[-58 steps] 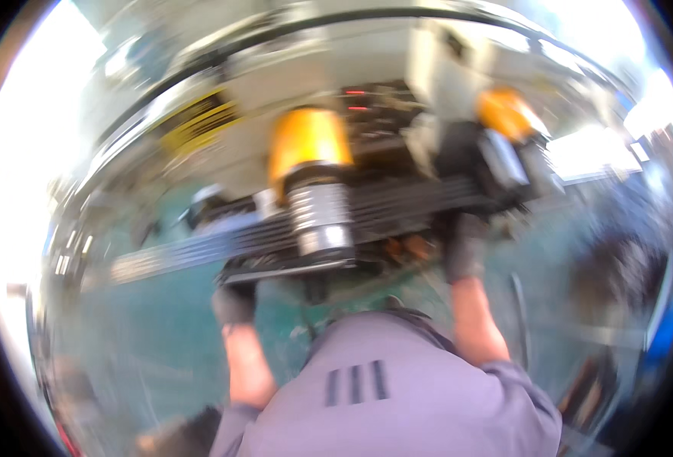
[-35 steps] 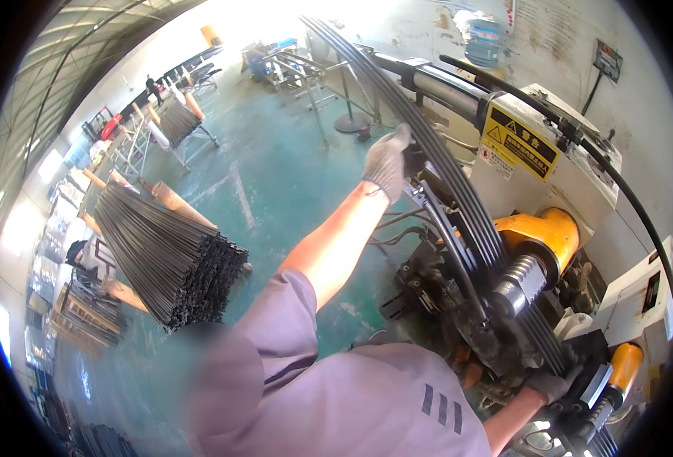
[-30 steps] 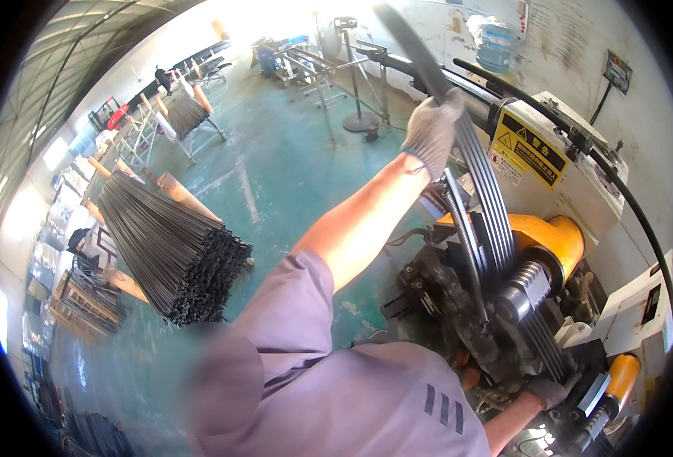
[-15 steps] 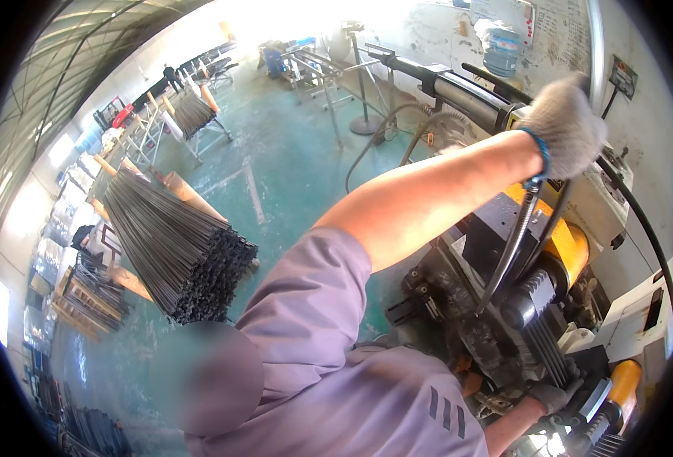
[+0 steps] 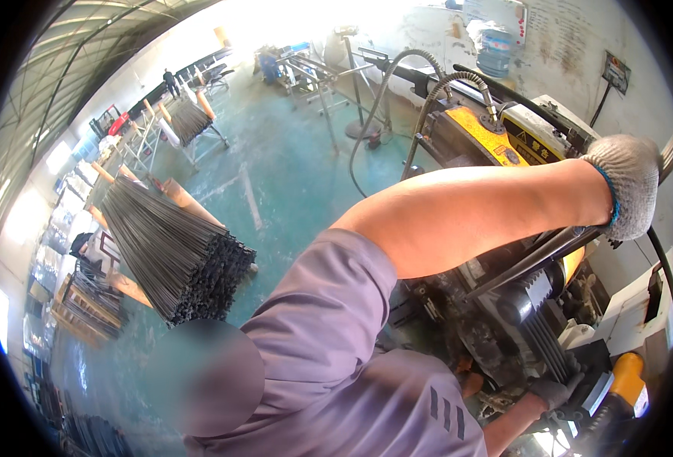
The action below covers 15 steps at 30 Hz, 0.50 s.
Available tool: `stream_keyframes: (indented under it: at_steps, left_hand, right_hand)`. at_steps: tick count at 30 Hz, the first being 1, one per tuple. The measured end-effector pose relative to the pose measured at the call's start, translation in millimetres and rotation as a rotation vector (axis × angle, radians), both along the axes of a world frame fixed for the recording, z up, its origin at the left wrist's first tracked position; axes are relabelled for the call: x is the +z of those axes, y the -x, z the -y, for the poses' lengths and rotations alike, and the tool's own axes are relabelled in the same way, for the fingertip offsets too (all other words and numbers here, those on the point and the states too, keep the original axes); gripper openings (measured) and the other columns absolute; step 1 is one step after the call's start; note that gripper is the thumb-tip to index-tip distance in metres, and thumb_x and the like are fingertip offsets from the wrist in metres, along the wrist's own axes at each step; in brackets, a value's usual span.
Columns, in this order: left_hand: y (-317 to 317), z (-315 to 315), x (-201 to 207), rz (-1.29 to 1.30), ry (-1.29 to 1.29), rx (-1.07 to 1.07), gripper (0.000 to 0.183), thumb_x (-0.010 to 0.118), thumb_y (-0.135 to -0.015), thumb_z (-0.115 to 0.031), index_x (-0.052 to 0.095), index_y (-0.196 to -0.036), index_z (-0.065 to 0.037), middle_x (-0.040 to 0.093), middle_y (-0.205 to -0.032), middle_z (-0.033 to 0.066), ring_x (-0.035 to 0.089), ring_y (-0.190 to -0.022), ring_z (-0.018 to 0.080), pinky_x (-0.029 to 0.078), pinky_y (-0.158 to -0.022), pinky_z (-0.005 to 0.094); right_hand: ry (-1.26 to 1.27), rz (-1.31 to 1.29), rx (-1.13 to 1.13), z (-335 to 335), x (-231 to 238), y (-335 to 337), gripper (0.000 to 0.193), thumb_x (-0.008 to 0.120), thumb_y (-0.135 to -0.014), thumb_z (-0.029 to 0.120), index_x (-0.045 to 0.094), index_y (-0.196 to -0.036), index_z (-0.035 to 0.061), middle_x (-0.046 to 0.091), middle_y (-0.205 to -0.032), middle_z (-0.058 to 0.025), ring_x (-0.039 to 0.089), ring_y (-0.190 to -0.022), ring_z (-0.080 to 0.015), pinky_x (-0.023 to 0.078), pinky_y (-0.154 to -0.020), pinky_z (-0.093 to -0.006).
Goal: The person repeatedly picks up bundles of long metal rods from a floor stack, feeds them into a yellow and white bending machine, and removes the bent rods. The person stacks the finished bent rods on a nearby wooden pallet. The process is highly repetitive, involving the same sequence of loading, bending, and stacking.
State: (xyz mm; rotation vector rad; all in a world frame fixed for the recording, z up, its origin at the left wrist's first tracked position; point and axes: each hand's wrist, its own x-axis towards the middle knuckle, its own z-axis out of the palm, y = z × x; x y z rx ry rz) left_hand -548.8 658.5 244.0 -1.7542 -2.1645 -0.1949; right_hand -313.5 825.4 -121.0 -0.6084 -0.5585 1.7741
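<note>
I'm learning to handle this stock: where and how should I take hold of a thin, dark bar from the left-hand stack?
Probably a thin dark top bar, near its nearer end, from above: the stack lies exposed on top, while tan round posts flank it.

You're looking out through the left of two fisheye cameras on your head; it faces down past your shirt (image 5: 386, 404) and out across the floor (image 5: 291, 171); your left arm (image 5: 481, 213) cuts close across the view, the machine (image 5: 523, 297) stands near on the right, the roof (image 5: 54, 61) stretches far off at upper left; edges bend toward the rim.
</note>
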Motion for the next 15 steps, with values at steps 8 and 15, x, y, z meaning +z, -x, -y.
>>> stream_keyframes:
  at_steps: [8, 15]
  left_hand:
    - [1.3, -4.3, -2.8, 0.067, -0.033, 0.053, 0.027, 0.069, -0.071, -0.022, 0.078, -0.092, -0.007, 0.073, -0.091, 0.0164, 0.071, -0.085, 0.0313, 0.056, -0.077, 0.0407]
    - [-0.6, 2.6, -1.9, 0.214, -0.090, 0.065, 0.027, 0.070, -0.072, -0.022, 0.077, -0.090, -0.003, 0.073, -0.090, 0.0184, 0.071, -0.084, 0.0324, 0.056, -0.076, 0.0398]
  right_hand:
    - [0.041, -0.031, 0.018, 0.3, 1.9, -1.3, 0.033, 0.046, -0.102, 0.028, 0.058, -0.121, 0.0034, 0.066, -0.095, -0.0070, 0.063, -0.101, -0.0235, 0.043, -0.104, -0.0390]
    - [0.006, -0.030, 0.054, -7.7, -5.7, -6.9, 0.030, 0.046, -0.102, 0.027, 0.060, -0.116, 0.0032, 0.066, -0.097, -0.0081, 0.062, -0.103, -0.0247, 0.039, -0.108, -0.0399]
